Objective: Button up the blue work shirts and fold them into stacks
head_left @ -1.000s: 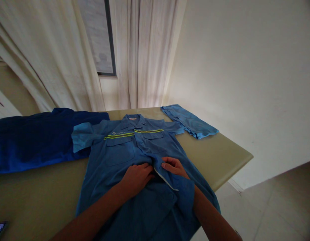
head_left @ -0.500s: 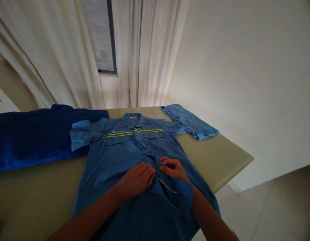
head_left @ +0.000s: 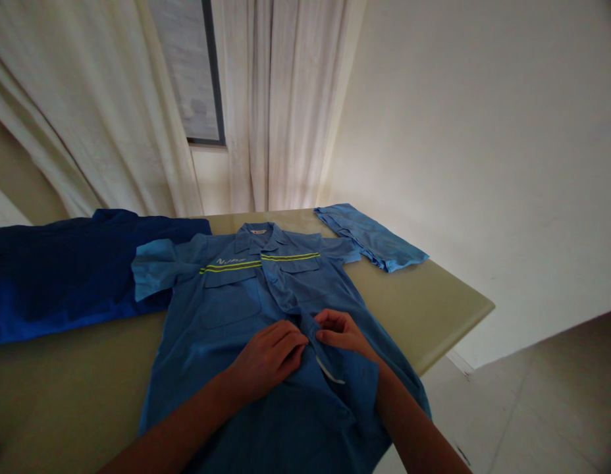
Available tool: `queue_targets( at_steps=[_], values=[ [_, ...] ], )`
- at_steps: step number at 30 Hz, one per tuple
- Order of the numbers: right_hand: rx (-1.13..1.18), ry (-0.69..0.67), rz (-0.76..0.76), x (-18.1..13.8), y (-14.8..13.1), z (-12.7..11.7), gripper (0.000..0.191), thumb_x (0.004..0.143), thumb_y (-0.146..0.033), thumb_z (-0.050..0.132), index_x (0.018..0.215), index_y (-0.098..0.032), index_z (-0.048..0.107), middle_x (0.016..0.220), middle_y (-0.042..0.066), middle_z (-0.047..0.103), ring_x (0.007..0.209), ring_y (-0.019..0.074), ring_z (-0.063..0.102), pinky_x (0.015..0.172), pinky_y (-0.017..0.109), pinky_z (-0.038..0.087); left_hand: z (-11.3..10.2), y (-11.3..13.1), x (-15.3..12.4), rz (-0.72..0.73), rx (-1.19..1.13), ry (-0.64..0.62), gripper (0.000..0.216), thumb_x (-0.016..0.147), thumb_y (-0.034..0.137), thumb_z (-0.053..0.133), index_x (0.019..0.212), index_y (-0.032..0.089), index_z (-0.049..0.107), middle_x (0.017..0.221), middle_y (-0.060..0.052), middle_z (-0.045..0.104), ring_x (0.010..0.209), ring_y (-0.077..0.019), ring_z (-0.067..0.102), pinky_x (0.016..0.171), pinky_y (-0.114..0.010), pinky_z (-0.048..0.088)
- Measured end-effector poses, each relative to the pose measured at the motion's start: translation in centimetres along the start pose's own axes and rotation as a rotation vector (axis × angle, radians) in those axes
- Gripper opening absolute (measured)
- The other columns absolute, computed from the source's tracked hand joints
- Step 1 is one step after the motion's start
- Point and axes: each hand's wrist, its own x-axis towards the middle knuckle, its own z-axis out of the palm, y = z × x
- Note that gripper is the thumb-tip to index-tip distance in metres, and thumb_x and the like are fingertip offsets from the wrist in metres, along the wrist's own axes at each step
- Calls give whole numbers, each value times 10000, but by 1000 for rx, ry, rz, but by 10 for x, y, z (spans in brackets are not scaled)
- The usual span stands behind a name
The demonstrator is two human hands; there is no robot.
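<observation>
A blue short-sleeved work shirt lies front up, its collar at the far end and yellow-striped bands across the chest. My left hand is closed on the shirt's front opening, fingertips pinching the edge of the cloth. Just to its right, my right hand pinches the other front edge between thumb and fingers. Below the hands the front is parted, and a pale strip shows inside the fold. Whether a button is between the fingertips is hidden.
Under the shirt is a yellowish table, its corner and edge at the right. Dark blue folded clothing lies at the left, partly beneath a sleeve. A folded light blue garment lies at the back right. Curtains and a wall stand behind.
The view has shifted slightly. Both hands stay at the shirt's front opening, with only small finger movements; the left fingertips sit a little closer to the right hand's edge of cloth.
</observation>
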Motion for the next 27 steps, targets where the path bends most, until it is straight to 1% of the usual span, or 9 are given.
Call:
queue_targets(
  at_steps=[3,5,8,11,14,17,21,24,27],
  values=[
    [-37,47,-29,1,1,-2,345,655,-399,941,814,-177,731,768,4,711,663,131,623,656,254,483,1,2,0,7,-63,96,194,995,126,529,1142,206,629,1007,-52,690,912,-150,653,835,-274,556],
    [-62,72,-45,0,-1,-1,323,681,-422,924,784,-179,737,771,8,694,669,128,598,633,244,465,0,4,2,-16,-103,119,208,976,108,553,1142,206,632,997,-48,683,897,-144,654,821,-265,554],
    [-82,82,-68,-3,-6,2,280,758,-434,874,807,-187,752,795,13,671,697,132,579,633,243,453,-1,4,4,-24,-94,78,192,962,108,566,1106,206,647,965,-46,676,861,-151,644,786,-271,546],
    [-90,23,-119,-3,-6,6,284,697,-393,917,774,-181,744,803,7,650,715,135,575,651,252,452,1,3,4,-36,-67,1,142,963,114,561,1031,201,651,934,-45,666,832,-161,632,754,-279,538],
    [-128,-34,-174,0,1,7,284,675,-365,924,767,-168,740,809,5,644,726,133,573,670,257,444,3,1,2,-60,-115,-16,140,981,117,547,1051,200,635,963,-47,667,859,-157,636,783,-276,541],
    [-228,21,-225,2,9,6,259,730,-376,868,785,-159,737,813,15,643,721,133,563,661,257,432,4,-1,0,-70,-189,26,186,993,112,539,1133,209,615,1010,-44,675,910,-142,649,834,-262,543],
    [-427,156,-279,2,12,7,204,734,-316,822,751,-163,687,757,-3,600,643,115,505,587,241,378,4,-2,0,-69,-180,41,197,971,98,561,1121,207,628,1000,-43,679,903,-142,656,826,-255,540],
    [-503,159,-301,-1,8,13,173,750,-286,794,735,-172,665,751,-7,586,636,114,492,576,240,360,7,-2,0,-79,-141,22,182,951,89,577,1081,199,641,976,-41,683,886,-151,655,815,-264,539],
    [-521,129,-307,-6,2,18,128,776,-274,769,748,-176,692,783,3,598,649,116,501,576,241,357,11,-2,-1,-124,-111,17,177,933,77,591,1054,195,644,968,-35,685,879,-154,658,813,-264,540]
  ],
)
